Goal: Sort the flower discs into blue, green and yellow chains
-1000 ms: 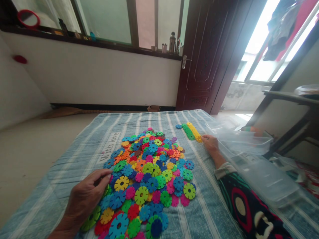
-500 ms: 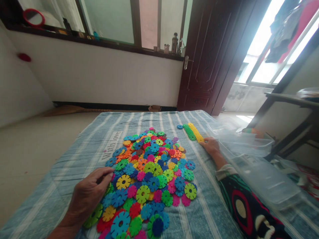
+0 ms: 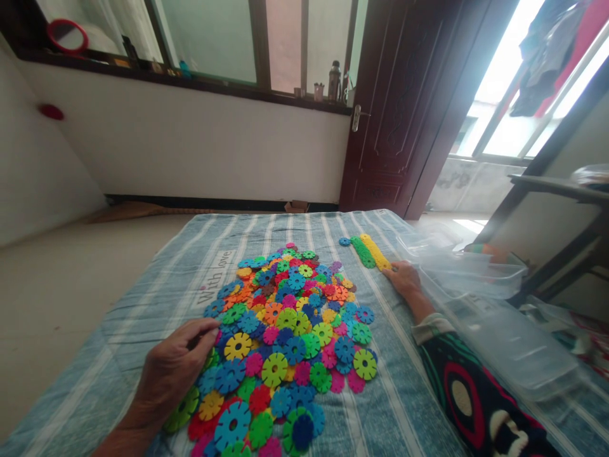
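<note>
A heap of colourful notched plastic discs [image 3: 285,343], the interlocking snowflake kind, lies on a striped blue cloth [image 3: 375,406]. My left hand [image 3: 183,358] is at the heap's left edge, thumb and forefinger pinched together; what they hold, if anything, is hidden. A pink disc shows by those fingertips. Further right, my right hand [image 3: 403,279] has its fingertips closed on the near end of a row of overlapping yellow discs [image 3: 374,249]. Alongside it runs a similar row of green discs [image 3: 363,252], with a single blue disc [image 3: 344,242] at its far left.
Clear plastic boxes [image 3: 476,270] and a clear lid or tray [image 3: 528,355] stand right of my right forearm. Behind the cloth-covered surface are a wall and a dark red door [image 3: 380,127]. A dark shelf [image 3: 561,188] is at the far right.
The view has shifted very slightly. Both hands stay in nearly the same places, the left at the heap and the right at the yellow row.
</note>
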Motion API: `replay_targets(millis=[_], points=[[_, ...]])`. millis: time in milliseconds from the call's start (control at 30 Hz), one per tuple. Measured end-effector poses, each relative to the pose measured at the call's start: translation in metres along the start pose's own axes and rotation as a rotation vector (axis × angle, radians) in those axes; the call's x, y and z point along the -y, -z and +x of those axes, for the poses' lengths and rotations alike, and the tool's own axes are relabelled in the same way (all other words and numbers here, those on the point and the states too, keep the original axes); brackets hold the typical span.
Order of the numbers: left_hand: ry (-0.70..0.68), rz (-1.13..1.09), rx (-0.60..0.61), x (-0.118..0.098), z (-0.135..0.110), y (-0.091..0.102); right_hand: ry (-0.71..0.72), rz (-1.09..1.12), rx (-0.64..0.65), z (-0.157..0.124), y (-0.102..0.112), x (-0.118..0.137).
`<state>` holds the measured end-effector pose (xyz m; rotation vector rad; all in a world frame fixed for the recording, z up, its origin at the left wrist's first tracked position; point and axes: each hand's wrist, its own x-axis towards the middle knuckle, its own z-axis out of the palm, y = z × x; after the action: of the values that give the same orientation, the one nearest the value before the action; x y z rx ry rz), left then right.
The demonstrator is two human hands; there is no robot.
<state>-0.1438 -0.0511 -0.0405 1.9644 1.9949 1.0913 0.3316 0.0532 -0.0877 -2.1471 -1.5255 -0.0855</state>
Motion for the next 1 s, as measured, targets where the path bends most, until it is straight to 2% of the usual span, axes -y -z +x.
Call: replay_targets(millis=[167,300,400,467,533,633,733,867,1000], points=[[0.007,-0.032,0.011,0.002,-0.002,-0.001,0.071,0.076,-0.148,-0.004,0.002,0.009],[-0.013,-0.043,0.01,0.003,-0.004,-0.002,0.341,0.207,-0.202,-0.017,0.005,0.041],[-0.032,-0.043,-0.006,0.004,-0.004,-0.003,0.581,0.325,-0.168,-0.039,0.009,0.08],[-0.037,-0.038,-0.003,0.004,-0.005,-0.004,0.758,0.369,-0.101,-0.058,0.012,0.107],[-0.036,-0.036,0.002,0.004,-0.005,-0.004,0.875,0.36,-0.019,-0.077,0.013,0.13],[-0.026,-0.038,0.001,0.004,-0.005,-0.004,0.914,0.287,0.101,-0.098,0.013,0.154],[-0.021,-0.037,-0.001,0.003,-0.005,-0.004,0.931,0.227,0.188,-0.106,0.011,0.161],[-0.041,-0.034,-0.008,0.004,-0.005,-0.004,0.95,0.256,0.194,-0.107,0.011,0.159],[-0.048,-0.028,-0.008,0.006,-0.005,-0.004,0.949,0.404,0.17,-0.104,0.012,0.156]])
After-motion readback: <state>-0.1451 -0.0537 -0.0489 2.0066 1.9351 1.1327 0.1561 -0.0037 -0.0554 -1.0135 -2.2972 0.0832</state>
